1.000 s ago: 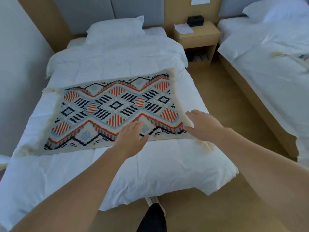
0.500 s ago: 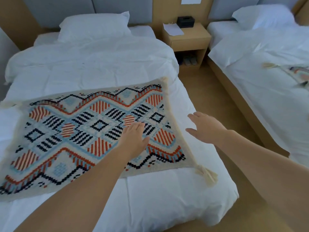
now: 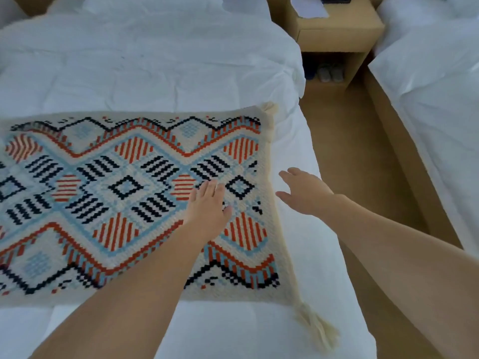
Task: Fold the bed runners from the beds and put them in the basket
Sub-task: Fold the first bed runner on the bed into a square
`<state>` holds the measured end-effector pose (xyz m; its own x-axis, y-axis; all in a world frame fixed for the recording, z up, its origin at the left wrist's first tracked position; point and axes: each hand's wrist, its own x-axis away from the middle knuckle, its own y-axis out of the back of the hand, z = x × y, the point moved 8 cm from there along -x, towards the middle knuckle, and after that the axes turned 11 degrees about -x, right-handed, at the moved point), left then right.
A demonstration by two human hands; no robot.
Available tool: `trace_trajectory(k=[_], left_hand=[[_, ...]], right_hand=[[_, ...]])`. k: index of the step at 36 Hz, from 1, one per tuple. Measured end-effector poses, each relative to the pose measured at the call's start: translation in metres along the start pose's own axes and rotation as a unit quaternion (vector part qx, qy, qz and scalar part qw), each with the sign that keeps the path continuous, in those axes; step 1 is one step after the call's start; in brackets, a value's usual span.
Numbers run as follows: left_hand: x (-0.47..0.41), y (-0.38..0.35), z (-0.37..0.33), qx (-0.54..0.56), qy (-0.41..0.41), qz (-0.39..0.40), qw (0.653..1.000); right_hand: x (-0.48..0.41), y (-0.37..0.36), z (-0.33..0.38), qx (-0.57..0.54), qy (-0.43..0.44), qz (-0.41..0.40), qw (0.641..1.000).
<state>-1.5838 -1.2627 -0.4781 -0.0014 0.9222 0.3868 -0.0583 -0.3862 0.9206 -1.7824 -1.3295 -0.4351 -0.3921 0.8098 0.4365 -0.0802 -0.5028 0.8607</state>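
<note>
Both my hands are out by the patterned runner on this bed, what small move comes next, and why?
Probably pinch the right edge of the bed runner with both hands to start the first fold: it lies flat and unfolded, the left hand is open over it, the right hand open just beyond that edge.

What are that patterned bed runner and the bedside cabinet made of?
The orange, blue and black patterned bed runner looks like thick woven or knitted yarn, matte: blocky stitches and a cream tassel show. The light-brown boxy bedside cabinet seems smooth wood or laminate; grain unclear.
</note>
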Motion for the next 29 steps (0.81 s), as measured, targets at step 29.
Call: trace_trajectory(k=[29], left_hand=[[-0.243, -0.142, -0.018, -0.017, 0.033, -0.075, 0.996]], right_hand=[[-0.328, -0.007, -0.082, -0.121, 0.0, -0.138, 0.983]])
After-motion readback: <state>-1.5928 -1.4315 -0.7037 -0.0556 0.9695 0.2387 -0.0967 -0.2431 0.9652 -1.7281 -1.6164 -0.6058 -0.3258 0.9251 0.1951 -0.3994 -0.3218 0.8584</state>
